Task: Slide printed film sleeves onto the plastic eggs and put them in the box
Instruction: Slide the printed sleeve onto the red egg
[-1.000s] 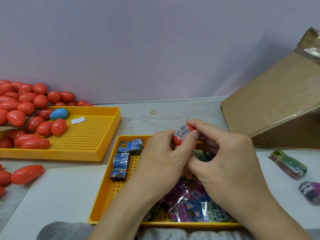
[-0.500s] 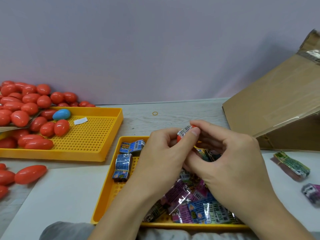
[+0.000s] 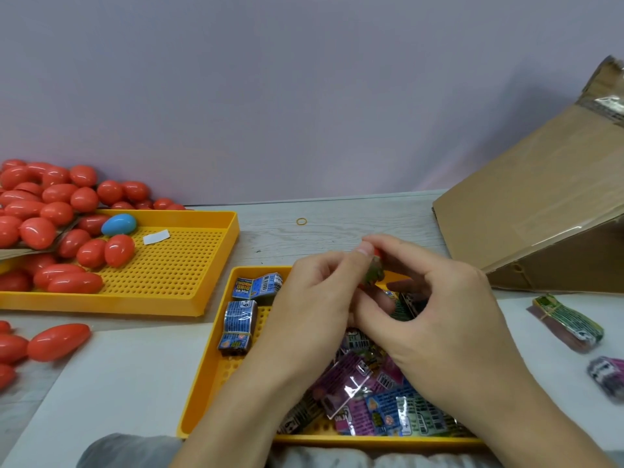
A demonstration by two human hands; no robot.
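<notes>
1. Pinching a red egg [image 3: 374,272] with a printed sleeve [image 3: 373,275] around it, with the fingers of both hands curled on it from each side.
2. Pressing on the top of the egg with the left hand [image 3: 314,298] thumb; cupping it from the right with the right hand [image 3: 435,305].
3. Holding the egg up in the air, just above the far edge of the near yellow tray [image 3: 216,373].
4. Lying under the hands in that tray: a loose heap of flat printed sleeves [image 3: 368,396], purple, pink and blue.
5. Sitting at the tray's far left corner: two blue bundles of sleeves [image 3: 241,315].
6. Waiting in the far yellow tray [image 3: 175,268] on the left: a pile of bare red eggs [image 3: 50,217] and one blue egg [image 3: 119,224].
7. Resting on the table at the left edge: more red eggs [image 3: 57,341].
8. Leaning at the far right: the cardboard box [image 3: 540,211], well apart from the egg.
9. Lying near the box: two more sleeve bundles [image 3: 570,320].
</notes>
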